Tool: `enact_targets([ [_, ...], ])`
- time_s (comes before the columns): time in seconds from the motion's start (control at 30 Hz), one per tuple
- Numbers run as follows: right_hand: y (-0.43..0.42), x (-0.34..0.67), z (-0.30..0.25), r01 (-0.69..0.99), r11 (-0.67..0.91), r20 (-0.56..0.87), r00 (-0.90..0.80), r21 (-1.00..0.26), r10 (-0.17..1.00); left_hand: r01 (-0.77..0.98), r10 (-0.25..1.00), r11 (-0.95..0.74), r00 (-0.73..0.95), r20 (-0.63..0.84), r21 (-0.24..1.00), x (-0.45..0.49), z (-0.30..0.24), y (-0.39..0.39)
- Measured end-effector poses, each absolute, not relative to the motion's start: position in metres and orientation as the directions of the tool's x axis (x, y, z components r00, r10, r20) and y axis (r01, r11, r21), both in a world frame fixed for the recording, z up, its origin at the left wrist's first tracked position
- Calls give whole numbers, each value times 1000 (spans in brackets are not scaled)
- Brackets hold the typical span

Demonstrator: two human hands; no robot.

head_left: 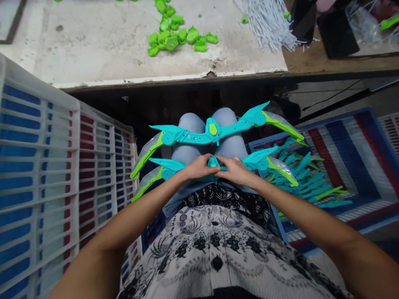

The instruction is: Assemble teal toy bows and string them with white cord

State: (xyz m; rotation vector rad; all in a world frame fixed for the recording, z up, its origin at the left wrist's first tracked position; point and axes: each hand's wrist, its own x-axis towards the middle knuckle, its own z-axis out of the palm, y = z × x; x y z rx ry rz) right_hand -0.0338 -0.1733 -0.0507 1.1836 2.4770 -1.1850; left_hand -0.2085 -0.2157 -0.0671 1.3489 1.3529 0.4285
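Note:
Across my thighs lie two turquoise toy bows with lime-green curved tips. The nearer toy bow (pixel 174 164) is pinched at its middle by my left hand (pixel 200 168) and my right hand (pixel 236 171), their fingertips meeting around its centre piece. Both hands are closed, and they hide part of the grip. Farther out, toward my knees, rests the other toy bow (pixel 199 138). A lime-green piece (pixel 213 130) sits in its centre, and neither hand touches it. Clear film-like material shows along the green tips of both bows.
Loose lime-green plastic pieces (pixel 171 42) are scattered on the worktable (pixel 99 48) ahead. White ties (pixel 268 18) are heaped at its right. A white slatted crate (pixel 76 172) stands close on my left. At right, a blue-rimmed striped crate (pixel 374 221) holds several turquoise and green parts (pixel 306 175).

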Motion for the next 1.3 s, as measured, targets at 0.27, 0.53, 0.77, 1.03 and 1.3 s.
enact_targets([
  [0.27,-183,-40,-50,704,469,-417,-701,-533,578,369,851,332,280,-444,868,-209,-74,-219],
  [0.53,-190,-35,-49,724,512,-416,-687,-461,596,507,849,188,347,-399,841,-208,-72,-222],
  [0.77,-188,-31,-50,681,523,-388,-727,-512,567,646,844,195,272,-462,738,-203,-69,-224],
  [1.03,-197,-33,-56,678,552,-335,-727,-486,599,593,860,157,310,-404,790,-208,-69,-232],
  [1.3,-202,-32,-58,658,560,-265,-734,-502,625,584,858,183,297,-418,791,-211,-69,-230],
])
